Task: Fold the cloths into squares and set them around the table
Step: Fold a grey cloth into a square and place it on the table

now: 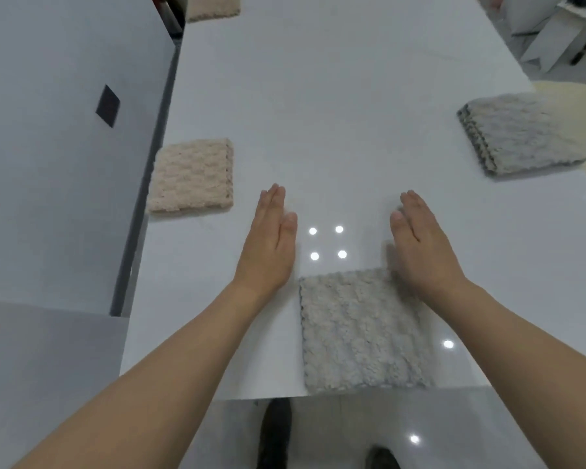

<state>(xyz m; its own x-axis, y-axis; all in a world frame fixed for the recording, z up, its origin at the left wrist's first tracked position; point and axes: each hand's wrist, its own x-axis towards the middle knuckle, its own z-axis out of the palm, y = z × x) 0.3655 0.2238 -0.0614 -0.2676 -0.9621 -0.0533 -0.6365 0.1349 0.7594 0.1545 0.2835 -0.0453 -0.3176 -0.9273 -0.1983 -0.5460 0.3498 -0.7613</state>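
Observation:
A folded pale grey cloth [359, 330] lies square at the near edge of the white table [335, 106]. My right hand [423, 245] hovers flat over its far right corner, fingers straight and together, holding nothing. My left hand [271, 242] is flat above bare table just left of that cloth, also holding nothing. A folded beige cloth [192, 176] sits at the left edge. A folded grey cloth [525, 133] rests at the right edge. Another beige cloth [214, 6] lies at the far left, partly cut off by the frame.
A grey wall or cabinet [65, 164] with a small dark patch runs along the table's left side. White boxes [555, 32] stand beyond the far right corner. My feet [274, 434] show on the glossy floor below the near edge.

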